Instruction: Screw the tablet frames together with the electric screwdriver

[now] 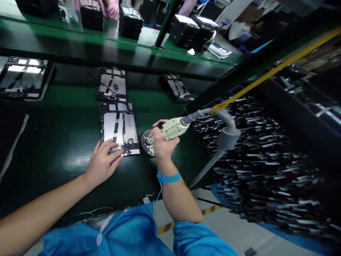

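Note:
An open tablet chassis [118, 128] with silver shielding and black strips lies on the dark green belt in front of me. My left hand [102, 161] rests flat on its near left corner, fingers spread. My right hand [162, 144] grips a cream electric screwdriver [172, 128], held just right of the chassis with its tip pointing down at a round perforated screw dish [147, 142]. A grey hose [226, 126] and a yellow cable run from the tool's back up to the right. A blue wrist strap circles my right wrist.
More open chassis lie further up the belt [112, 84] [177, 87] [23, 76]. Black stacked units stand on the raised green shelf behind [130, 21], where another person in pink works. A rack of dark flat parts [266, 170] fills the right side.

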`<state>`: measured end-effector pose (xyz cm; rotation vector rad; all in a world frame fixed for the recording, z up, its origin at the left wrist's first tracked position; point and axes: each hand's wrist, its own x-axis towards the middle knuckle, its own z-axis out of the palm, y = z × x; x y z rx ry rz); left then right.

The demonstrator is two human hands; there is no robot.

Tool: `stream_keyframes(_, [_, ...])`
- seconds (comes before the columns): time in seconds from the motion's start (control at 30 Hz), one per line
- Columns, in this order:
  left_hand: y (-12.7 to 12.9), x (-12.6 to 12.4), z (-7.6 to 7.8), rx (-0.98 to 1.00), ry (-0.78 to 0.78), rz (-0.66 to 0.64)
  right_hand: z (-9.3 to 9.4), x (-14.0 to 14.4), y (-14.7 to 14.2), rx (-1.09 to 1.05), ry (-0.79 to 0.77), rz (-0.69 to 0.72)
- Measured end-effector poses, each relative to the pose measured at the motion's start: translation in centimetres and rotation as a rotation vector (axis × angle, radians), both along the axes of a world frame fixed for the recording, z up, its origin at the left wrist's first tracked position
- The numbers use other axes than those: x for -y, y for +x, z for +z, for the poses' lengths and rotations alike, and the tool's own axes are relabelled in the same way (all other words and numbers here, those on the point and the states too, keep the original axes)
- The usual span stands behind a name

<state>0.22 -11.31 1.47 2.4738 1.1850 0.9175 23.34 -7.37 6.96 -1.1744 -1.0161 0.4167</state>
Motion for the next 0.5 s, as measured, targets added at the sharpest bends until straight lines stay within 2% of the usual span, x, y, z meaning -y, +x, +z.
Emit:
stream_keyframes(0.13, [0.3,0.0,0.0,0.021,-0.013,0.004,1.4,0.7,-1.1,-0.067,0.063,0.036])
stream_keyframes(0.23, [0.3,-0.1,0.0,0.022,-0.03,0.0,2.2,1.6,-3.2,-0.12,0.111,0.179])
stream_keyframes(0.37, [0.2,-0.1,-0.1,0.036,-0.055,-0.013,1.7,2.6,-6.0,-0.112,0.071,0.404])
stream_keyframes(0.5, [0.2,-0.1,-0.1,0.04,-0.078,-0.016,0.6,2.7,-7.2,-0.082,0.001,0.429])
